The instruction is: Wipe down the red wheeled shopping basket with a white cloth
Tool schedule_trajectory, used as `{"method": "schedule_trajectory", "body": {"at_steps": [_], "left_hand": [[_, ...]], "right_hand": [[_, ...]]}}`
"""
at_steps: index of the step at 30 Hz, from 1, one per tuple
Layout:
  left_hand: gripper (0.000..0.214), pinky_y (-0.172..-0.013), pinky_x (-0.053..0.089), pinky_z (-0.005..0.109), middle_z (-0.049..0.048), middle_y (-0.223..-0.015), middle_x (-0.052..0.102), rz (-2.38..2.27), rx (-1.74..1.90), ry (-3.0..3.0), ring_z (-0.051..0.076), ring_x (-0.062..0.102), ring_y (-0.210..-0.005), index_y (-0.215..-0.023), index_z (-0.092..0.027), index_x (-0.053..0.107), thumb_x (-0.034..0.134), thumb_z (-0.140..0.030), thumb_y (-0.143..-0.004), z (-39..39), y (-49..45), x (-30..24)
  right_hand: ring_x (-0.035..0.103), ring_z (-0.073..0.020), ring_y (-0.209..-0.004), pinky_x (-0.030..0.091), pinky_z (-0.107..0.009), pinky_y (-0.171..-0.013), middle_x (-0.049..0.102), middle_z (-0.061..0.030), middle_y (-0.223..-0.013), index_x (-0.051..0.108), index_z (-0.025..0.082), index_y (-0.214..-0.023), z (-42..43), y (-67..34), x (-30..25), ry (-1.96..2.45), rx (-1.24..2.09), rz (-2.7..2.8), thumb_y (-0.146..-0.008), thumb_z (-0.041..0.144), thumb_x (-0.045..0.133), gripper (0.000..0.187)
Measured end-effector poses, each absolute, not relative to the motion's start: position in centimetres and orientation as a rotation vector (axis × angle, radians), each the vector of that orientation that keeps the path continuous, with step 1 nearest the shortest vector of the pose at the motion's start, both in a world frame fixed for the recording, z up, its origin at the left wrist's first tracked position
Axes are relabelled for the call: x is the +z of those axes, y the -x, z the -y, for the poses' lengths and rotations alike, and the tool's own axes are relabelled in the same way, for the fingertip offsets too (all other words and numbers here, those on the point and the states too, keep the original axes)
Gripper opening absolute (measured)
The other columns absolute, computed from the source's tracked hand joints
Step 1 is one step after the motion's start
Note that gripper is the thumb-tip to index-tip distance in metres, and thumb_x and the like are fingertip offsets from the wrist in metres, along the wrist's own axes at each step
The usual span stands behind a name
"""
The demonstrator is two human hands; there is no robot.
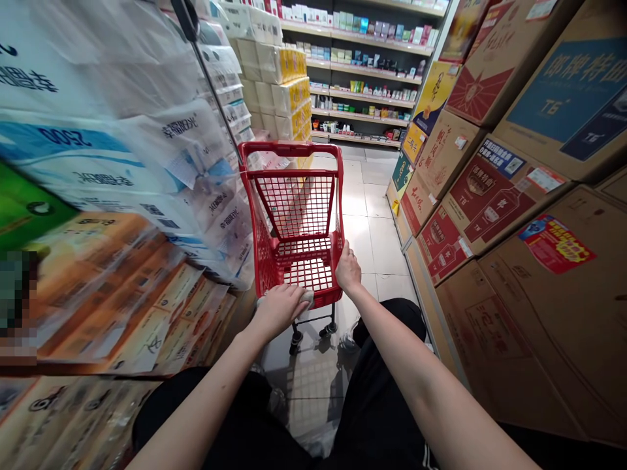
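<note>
A small red plastic shopping cart stands on the tiled floor in front of me, its basket holding nothing I can see. My left hand presses a white cloth against the cart's near rim, fingers closed over it. My right hand grips the cart's near right corner, fingers wrapped round the rim. My legs in black trousers are below, as I crouch in the aisle.
Stacked packs of tissue and paper rolls line the left side, close by. Cardboard cartons are piled along the right. Shelves of small goods stand at the aisle's far end. A narrow strip of tiled floor runs ahead.
</note>
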State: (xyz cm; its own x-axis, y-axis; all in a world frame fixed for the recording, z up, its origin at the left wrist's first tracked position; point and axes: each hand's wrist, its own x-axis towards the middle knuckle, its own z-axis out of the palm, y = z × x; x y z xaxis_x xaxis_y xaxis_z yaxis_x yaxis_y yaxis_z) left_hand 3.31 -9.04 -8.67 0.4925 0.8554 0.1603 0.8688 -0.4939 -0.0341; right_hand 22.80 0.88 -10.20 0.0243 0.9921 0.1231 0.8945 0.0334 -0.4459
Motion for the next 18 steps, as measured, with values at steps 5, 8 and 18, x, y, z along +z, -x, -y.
{"method": "schedule_trajectory", "body": {"at_steps": [5, 8, 18], "left_hand": [[0.022, -0.071, 0.04, 0.036, 0.0084, -0.088, 0.06, 1.435, -0.113, 2.441, 0.023, 0.053, -0.084, -0.098, -0.019, 0.058, 0.041, -0.031, -0.092, 9.0, -3.7, -9.7], [0.019, -0.079, 0.041, 0.039, 0.0089, -0.091, 0.06, 1.381, -0.146, 2.447, 0.023, 0.054, -0.087, -0.099, -0.019, 0.057, 0.042, -0.025, -0.091, 9.7, -1.4, -9.2], [0.022, -0.094, 0.037, 0.045, 0.0099, -0.092, 0.058, 1.326, -0.174, 2.425, 0.024, 0.052, -0.092, -0.1, -0.018, 0.057, 0.038, -0.015, -0.089, 10.2, -0.5, -8.7]], "right_hand": [[0.054, -0.0224, -0.108, 0.048, -0.03, -0.082, 0.048, -0.0175, -0.13, 0.001, 0.015, -0.148, -1.1, -23.2, -10.3, 1.93, 0.34, 1.943, -0.086, 0.008, 0.036, 0.072], [0.054, -0.023, -0.108, 0.048, -0.031, -0.081, 0.047, -0.018, -0.131, 0.001, 0.015, -0.148, -1.2, -23.3, -10.3, 1.929, 0.35, 1.956, -0.086, 0.009, 0.038, 0.072], [0.054, -0.0229, -0.109, 0.048, -0.031, -0.084, 0.046, -0.0197, -0.132, 0.003, 0.011, -0.147, -1.0, -22.8, -10.2, 1.916, 0.31, 1.958, -0.088, 0.01, 0.037, 0.068]]}}
